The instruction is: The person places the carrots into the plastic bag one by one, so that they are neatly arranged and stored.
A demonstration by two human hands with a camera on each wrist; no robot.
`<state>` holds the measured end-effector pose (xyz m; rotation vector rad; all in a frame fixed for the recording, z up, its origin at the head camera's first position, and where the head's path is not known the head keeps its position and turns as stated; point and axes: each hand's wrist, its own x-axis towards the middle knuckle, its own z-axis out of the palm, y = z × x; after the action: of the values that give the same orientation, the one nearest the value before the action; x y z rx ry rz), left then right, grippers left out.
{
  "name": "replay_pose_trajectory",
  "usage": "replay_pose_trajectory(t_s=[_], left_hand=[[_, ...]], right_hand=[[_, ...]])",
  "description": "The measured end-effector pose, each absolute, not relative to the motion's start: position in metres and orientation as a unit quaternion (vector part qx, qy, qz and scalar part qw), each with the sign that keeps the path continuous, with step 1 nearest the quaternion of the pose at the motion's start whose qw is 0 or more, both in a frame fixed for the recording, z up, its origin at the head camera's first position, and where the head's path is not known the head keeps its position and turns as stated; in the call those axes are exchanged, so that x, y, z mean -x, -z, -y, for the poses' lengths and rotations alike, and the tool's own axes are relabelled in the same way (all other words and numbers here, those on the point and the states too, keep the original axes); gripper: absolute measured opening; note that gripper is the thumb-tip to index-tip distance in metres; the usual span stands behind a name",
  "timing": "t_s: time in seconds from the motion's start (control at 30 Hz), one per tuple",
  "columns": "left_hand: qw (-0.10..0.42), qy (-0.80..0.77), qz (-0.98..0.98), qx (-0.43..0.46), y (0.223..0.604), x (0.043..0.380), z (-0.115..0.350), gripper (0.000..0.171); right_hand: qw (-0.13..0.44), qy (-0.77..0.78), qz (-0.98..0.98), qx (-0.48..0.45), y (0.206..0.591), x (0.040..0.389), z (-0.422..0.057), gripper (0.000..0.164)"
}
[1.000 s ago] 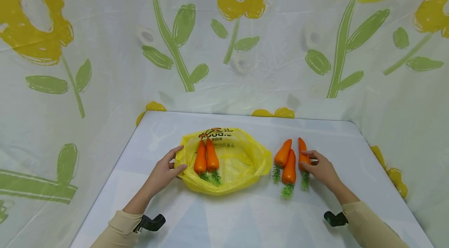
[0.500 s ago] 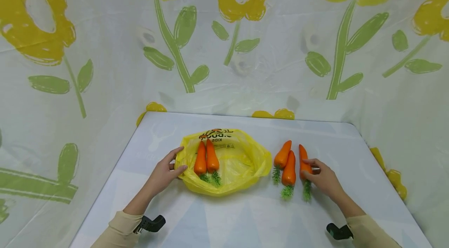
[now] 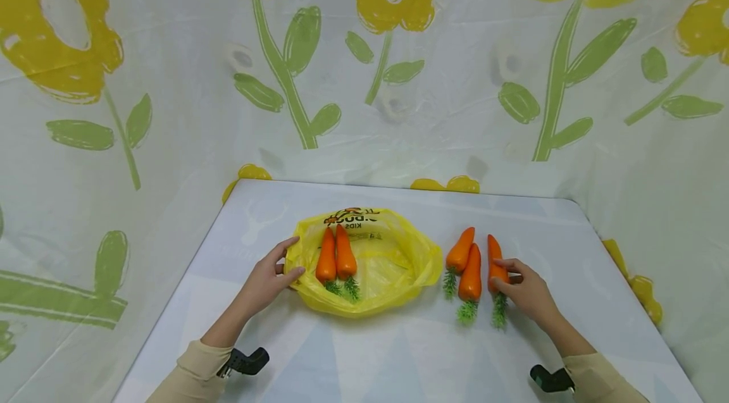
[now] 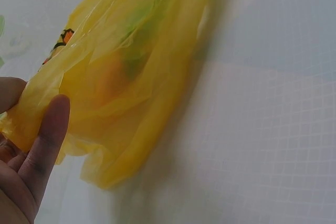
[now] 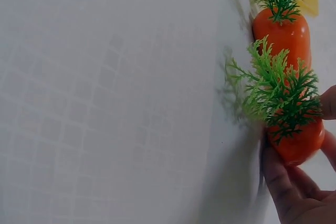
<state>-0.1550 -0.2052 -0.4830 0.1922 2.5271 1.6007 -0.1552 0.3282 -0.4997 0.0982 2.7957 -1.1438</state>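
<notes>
My left hand (image 3: 267, 276) pinches the left edge of a yellow plastic bag (image 3: 393, 264), thumb on one side and fingers on the other in the left wrist view. The bag lies with its mouth spread wide, and dark print shows at its far side. Two orange toy carrots (image 3: 335, 257) with green tops lie inside, at its left. To the right, my right hand (image 3: 526, 289) holds the rightmost carrot (image 3: 494, 264) between thumb and fingers, its leafy top (image 5: 283, 93) pointing toward me. Just left of it lie two more carrots (image 3: 470, 276), side by side on the table.
A white table (image 3: 364, 359) with pale blue triangles carries everything. Behind and at the sides hangs a white curtain (image 3: 444, 118) printed with yellow flowers. A dark wrist camera (image 3: 247, 362) sits on the left forearm, another (image 3: 551, 379) on the right.
Over the first half second my right hand draws the rightmost carrot slightly toward me; since then it stays about still. My left hand and the bag keep their places.
</notes>
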Motion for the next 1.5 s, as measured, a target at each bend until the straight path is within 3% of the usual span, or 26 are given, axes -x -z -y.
replay_pose_trajectory(t_s=[1.5], left_hand=[[0.069, -0.529, -0.843, -0.067, 0.482, 0.156, 0.202, 0.072]], right_hand=[[0.011, 0.445, -0.895, 0.026, 0.479, 0.155, -0.323, 0.051]])
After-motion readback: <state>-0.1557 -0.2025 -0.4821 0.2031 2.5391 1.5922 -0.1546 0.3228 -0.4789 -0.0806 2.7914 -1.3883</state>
